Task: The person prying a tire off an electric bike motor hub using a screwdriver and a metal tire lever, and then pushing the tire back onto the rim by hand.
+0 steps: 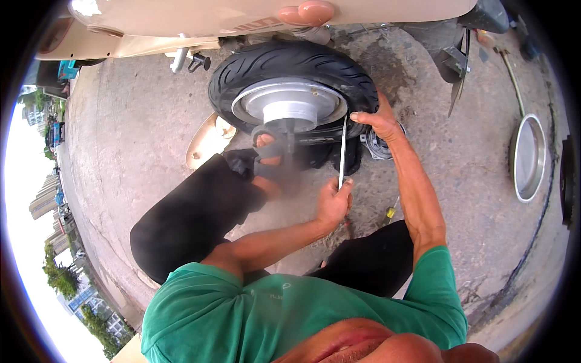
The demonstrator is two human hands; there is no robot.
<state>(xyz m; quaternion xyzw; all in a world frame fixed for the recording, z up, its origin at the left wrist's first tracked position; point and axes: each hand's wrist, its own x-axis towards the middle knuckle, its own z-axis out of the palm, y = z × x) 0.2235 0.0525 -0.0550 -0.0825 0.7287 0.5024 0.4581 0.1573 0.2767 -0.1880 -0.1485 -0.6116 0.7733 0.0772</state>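
A black tyre (pixel 290 57) on a silver hub wheel (pixel 290 97) lies tilted on the ground below a cream vehicle body. My left hand (pixel 333 206) is closed around the handle end of a long metal tyre lever (pixel 343 148). The lever's far end meets the edge between tyre and rim at the wheel's right side. My right hand (pixel 378 118) grips the tyre's right side, thumb on the near sidewall beside the lever tip; its other fingers are mostly hidden behind the tread. My sandalled foot (pixel 268 148) is at the wheel's near side.
A cream curved panel (pixel 209 142) lies left of the wheel. Beside the tyre's right sits a round metal part (pixel 378 145). A yellow-handled tool (pixel 390 212) is near my knee. Farther right stands a round metal pan (pixel 528 157). The cream vehicle body (pixel 212 18) overhangs the far side.
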